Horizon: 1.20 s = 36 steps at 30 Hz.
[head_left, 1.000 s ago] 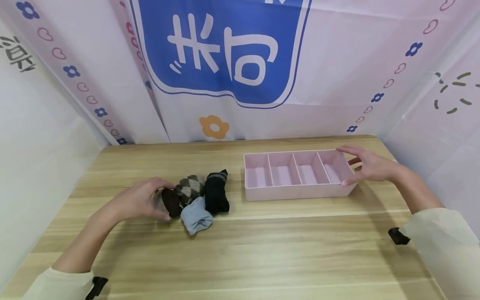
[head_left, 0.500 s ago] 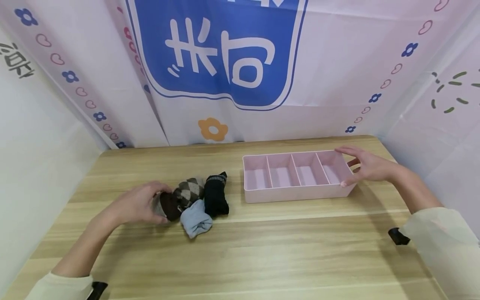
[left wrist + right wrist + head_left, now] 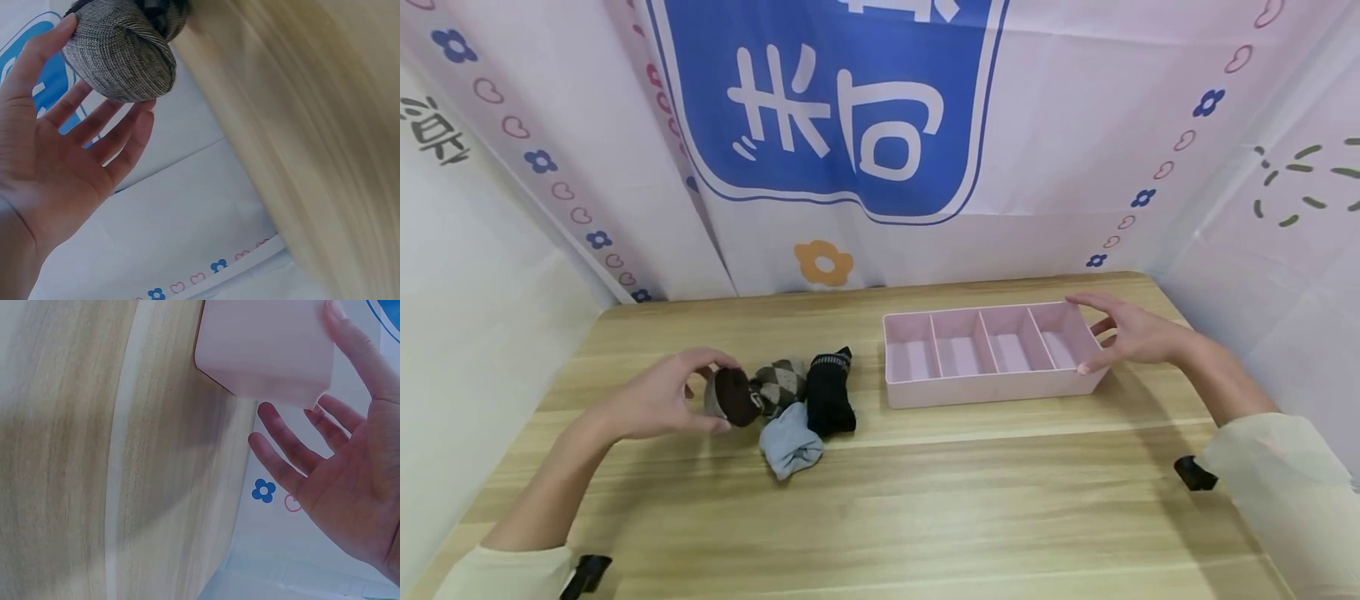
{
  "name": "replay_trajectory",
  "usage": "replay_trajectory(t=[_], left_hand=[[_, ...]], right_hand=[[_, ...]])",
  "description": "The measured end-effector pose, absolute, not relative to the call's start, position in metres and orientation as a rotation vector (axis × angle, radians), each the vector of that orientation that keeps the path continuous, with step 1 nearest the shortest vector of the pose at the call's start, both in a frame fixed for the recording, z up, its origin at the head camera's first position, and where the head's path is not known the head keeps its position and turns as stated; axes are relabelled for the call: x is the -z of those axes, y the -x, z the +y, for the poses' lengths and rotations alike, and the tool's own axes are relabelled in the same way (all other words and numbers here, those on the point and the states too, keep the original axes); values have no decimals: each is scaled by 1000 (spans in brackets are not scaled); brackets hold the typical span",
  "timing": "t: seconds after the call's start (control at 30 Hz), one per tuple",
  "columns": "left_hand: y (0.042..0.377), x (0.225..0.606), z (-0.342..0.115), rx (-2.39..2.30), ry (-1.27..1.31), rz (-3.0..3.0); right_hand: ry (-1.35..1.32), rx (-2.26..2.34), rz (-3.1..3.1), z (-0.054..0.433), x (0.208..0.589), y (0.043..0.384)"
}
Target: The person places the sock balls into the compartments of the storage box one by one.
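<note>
Lifted since earlier: brown sock roll (image 3: 732,397), pinched in left hand (image 3: 658,400). Right hand (image 3: 1131,335) open, fingertips steadying tray (image 3: 992,388) end.

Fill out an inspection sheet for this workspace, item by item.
Surface: wooden table, light grain.
Job's things: brown sock roll held just off the pile; argyle roll, black roll and blue roll bunched beside it; pink organizer with four compartments, nothing in them.
Clutter: nothing seen.
Grippers: left hand grips the brown sock roll with curled fingers; right hand has straight fingers against the organizer's right end.
Cables: nothing seen; black straps at both cuffs.
Surroundings: printed backdrop, blue panel, flowers and hearts.
</note>
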<state>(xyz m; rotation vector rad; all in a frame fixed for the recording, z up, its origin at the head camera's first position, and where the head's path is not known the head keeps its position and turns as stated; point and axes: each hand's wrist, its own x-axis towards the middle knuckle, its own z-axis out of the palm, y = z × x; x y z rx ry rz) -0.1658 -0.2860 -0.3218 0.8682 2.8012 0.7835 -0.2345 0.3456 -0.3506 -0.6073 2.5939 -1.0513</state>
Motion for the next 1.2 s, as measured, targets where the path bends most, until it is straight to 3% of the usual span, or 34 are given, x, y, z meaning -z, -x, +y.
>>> replay_trajectory(t=[0.57,1.2], left_hand=[[175,307,-250,-924,-930,2849],[193,315,-190,-1131,-893,2782]], right_hand=[[605,1036,2597,344,348,235],[579,975,2598,341,344,234]])
